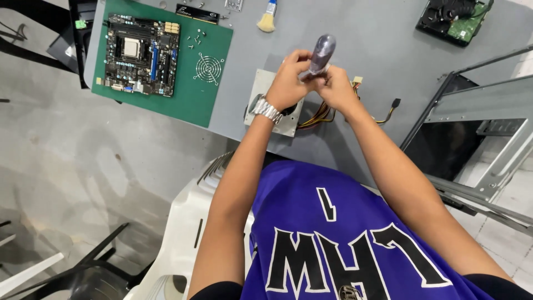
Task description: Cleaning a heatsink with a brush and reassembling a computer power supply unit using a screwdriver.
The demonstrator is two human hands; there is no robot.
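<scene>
The fingers of both hands are curling around the bottom of a screwdriver (321, 53), just under its see-through grey handle. The left hand (288, 83) is gripping it from the left side, and the right hand (333, 86) is pinching it from the right, so the two hands are touching. The tool is standing almost straight up, leaning a little to the right. Its tip is hiding behind the fingers, so I cannot tell what it is touching.

To do this well, I think the tool should be staying straight up and pushing down softly while turning, so it is not slipping.

Right under the hands, a silver power supply box (272, 105) is lying on the grey table (355, 33), with coloured wires (319, 114) coming out beside it.

Both wrists are bending inward. A metal watch (266, 109) is sitting on the left wrist. Both bare arms are reaching forward from the purple shirt (333, 233), with elbows spreading wide apart.
</scene>
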